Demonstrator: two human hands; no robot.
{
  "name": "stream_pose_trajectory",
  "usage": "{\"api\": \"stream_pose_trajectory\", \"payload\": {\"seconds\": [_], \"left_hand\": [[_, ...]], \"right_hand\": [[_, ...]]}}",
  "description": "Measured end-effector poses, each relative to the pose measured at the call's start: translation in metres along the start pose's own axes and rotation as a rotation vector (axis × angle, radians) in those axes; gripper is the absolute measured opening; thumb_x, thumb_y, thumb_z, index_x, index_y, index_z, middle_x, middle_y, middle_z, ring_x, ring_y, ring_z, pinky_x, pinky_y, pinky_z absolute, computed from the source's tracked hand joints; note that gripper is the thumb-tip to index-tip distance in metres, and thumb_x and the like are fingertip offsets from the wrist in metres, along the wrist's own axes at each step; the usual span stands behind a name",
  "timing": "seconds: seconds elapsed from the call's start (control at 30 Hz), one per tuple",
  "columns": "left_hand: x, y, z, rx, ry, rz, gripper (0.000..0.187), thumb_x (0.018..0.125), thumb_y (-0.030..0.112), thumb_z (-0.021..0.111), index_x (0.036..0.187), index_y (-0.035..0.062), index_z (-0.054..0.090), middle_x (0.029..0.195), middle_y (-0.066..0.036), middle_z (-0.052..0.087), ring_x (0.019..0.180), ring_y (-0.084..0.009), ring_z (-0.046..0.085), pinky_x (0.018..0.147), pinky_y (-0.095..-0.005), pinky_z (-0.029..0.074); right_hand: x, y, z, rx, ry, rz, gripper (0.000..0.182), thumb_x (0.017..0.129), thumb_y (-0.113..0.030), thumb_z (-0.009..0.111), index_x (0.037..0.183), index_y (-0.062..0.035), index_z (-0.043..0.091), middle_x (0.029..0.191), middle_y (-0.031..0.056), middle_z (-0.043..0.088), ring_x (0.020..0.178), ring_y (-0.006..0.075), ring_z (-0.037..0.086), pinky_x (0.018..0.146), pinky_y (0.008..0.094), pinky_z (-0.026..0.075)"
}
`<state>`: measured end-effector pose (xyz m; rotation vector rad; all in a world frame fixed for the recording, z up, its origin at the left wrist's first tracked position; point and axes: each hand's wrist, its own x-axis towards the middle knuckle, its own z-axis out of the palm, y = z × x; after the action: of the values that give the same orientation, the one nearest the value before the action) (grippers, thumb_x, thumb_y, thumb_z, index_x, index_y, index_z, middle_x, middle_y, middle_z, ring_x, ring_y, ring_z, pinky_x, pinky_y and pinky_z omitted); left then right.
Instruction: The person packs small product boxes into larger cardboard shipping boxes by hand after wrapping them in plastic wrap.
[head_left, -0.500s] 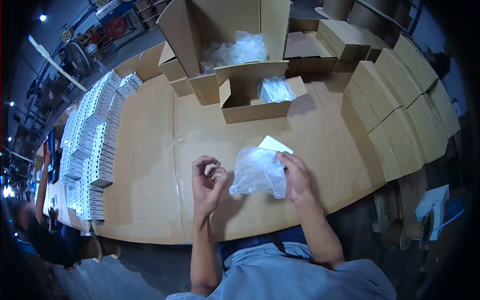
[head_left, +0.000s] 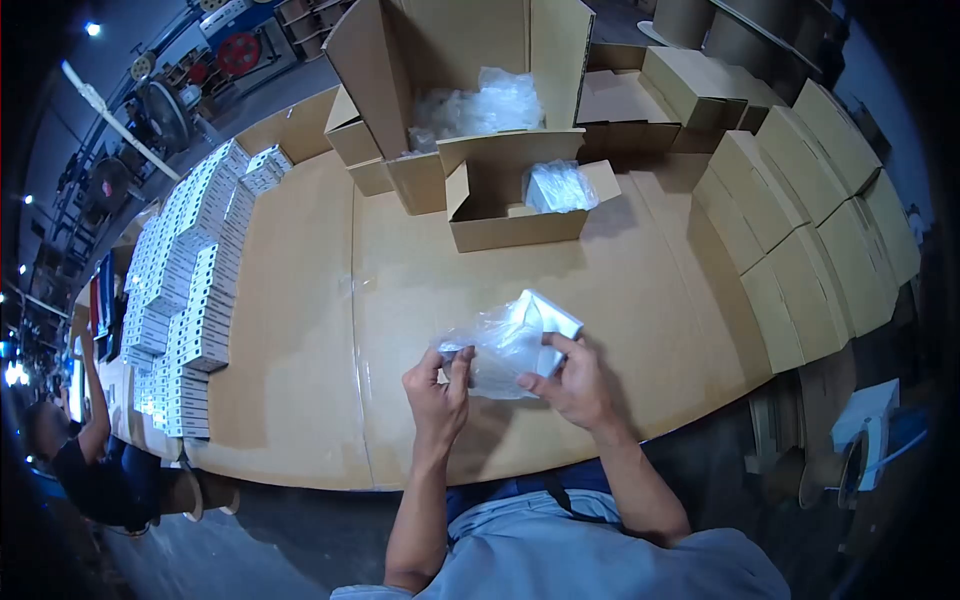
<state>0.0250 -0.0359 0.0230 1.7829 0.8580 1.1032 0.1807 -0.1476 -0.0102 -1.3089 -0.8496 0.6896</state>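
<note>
A crinkled clear plastic bag (head_left: pixel 492 362) is stretched between my two hands above the cardboard-covered table. Its left edge is pinched in the fingers of my left hand (head_left: pixel 438 400). My right hand (head_left: pixel 580 392) grips the right side of the bag, thumb in front. Just past the right fingertips is a white box (head_left: pixel 550 314), its left part overlapped by the plastic. Farther back, an open cardboard box (head_left: pixel 515 234) holds a plastic-wrapped white item (head_left: pixel 558 187) at its right end.
Stacked small white boxes (head_left: pixel 190 285) line the left side. A tall open carton (head_left: pixel 460 40) with a heap of clear plastic bags (head_left: pixel 490 103) stands at the back. Closed brown boxes (head_left: pixel 800 230) are piled at right. Another person (head_left: pixel 95 470) is at far left.
My left hand has moved right and closed on the bag's edge. My right hand has shifted slightly down and left, and more of the white box shows beyond the bag.
</note>
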Motion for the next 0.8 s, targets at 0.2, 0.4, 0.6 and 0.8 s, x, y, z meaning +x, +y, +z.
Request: {"api": "stream_pose_trajectory", "payload": {"seconds": [0.2,0.4,0.6,0.8], "left_hand": [[0.002,-0.007,-0.002,-0.084,0.233,-0.11,0.015,0.098,0.013,0.065,0.101,-0.0022,0.066,0.078,-0.007,0.062,0.069,-0.0128,0.061,0.064,-0.0284,0.049],[0.017,0.038,-0.013,0.469,-0.006,0.557,0.038,0.075,0.008,0.085,0.107,0.0031,0.066,0.104,-0.011,0.063,0.097,-0.0288,0.062,0.083,-0.04,0.05],[0.035,0.043,-0.009,0.564,-0.307,0.601,0.013,0.086,0.01,0.073,0.089,0.0073,0.062,0.091,-0.006,0.065,0.091,-0.0224,0.063,0.083,-0.039,0.047],[0.036,0.044,-0.01,0.209,-0.397,0.116,0.01,0.102,0.007,0.056,0.108,0.0011,0.051,0.08,-0.014,0.072,0.068,-0.0243,0.068,0.068,-0.0318,0.05]], "right_hand": [[-0.002,-0.008,0.011,-0.268,0.113,0.073,0.031,0.087,-0.028,0.081,0.089,0.0017,0.073,0.077,0.0106,0.06,0.063,0.0138,0.051,0.055,0.0296,0.042],[-0.005,-0.027,0.018,-0.324,0.144,0.058,0.03,0.086,-0.027,0.081,0.088,0.002,0.072,0.087,0.0165,0.063,0.069,0.0214,0.058,0.06,0.034,0.047],[-0.004,-0.045,0.011,-0.509,0.008,-0.09,0.023,0.084,-0.019,0.081,0.093,-0.0002,0.072,0.098,0.0211,0.063,0.094,0.0372,0.063,0.081,0.0429,0.05],[-0.009,-0.04,-0.001,-0.507,-0.044,-0.084,0.022,0.084,-0.019,0.08,0.089,0.0,0.07,0.088,0.0166,0.061,0.074,0.0285,0.059,0.065,0.0382,0.047]]}}
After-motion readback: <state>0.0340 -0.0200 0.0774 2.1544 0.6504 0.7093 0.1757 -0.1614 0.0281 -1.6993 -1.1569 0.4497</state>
